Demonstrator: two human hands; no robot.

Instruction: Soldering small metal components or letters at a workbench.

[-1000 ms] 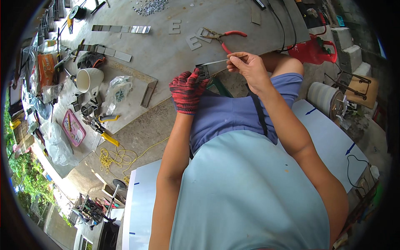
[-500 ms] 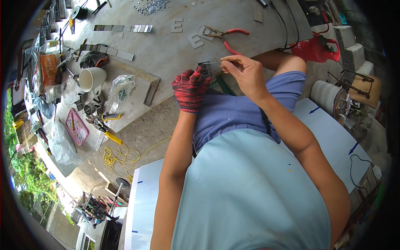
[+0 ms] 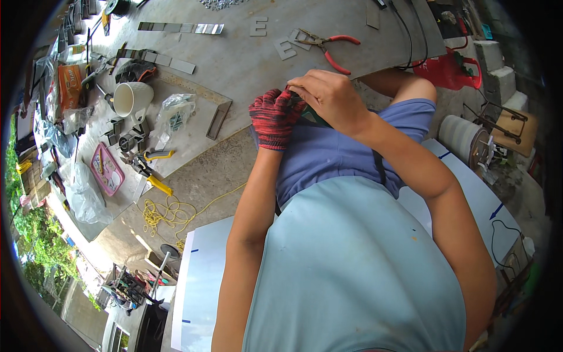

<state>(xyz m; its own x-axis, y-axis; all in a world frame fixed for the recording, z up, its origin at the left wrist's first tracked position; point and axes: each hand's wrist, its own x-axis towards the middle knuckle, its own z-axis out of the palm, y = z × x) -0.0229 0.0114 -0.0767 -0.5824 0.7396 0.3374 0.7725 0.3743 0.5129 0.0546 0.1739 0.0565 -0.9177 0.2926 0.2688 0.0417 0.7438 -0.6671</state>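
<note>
My left hand (image 3: 272,120), in a red and black knit glove, is closed around a small metal piece, now mostly hidden by the fingers. My bare right hand (image 3: 333,101) meets it, thumb and fingertips pinched together at the glove's upper edge; what they hold is hidden. Both hands are over my lap, just off the table's near edge. Beyond them on the grey table (image 3: 234,73) lie pliers with red handles (image 3: 343,39), their jaws over a flat metal letter cutout (image 3: 303,39). Two similar cutouts, one tilted (image 3: 285,49) and one straighter (image 3: 258,26), lie beside it.
To the left are metal strips (image 3: 180,28), a white cup (image 3: 132,100), a plastic bag (image 3: 176,111), yellow-handled cutters (image 3: 158,185) and a pink tray (image 3: 107,169). Yellow cord (image 3: 161,217) lies tangled on the floor. A red container (image 3: 448,70) stands at right; black cables (image 3: 404,35) cross the table.
My right hand has moved left and down against the gloved hand. The thin metal strip between its fingers and the dark piece in the glove are now hidden. The view has shifted slightly.
</note>
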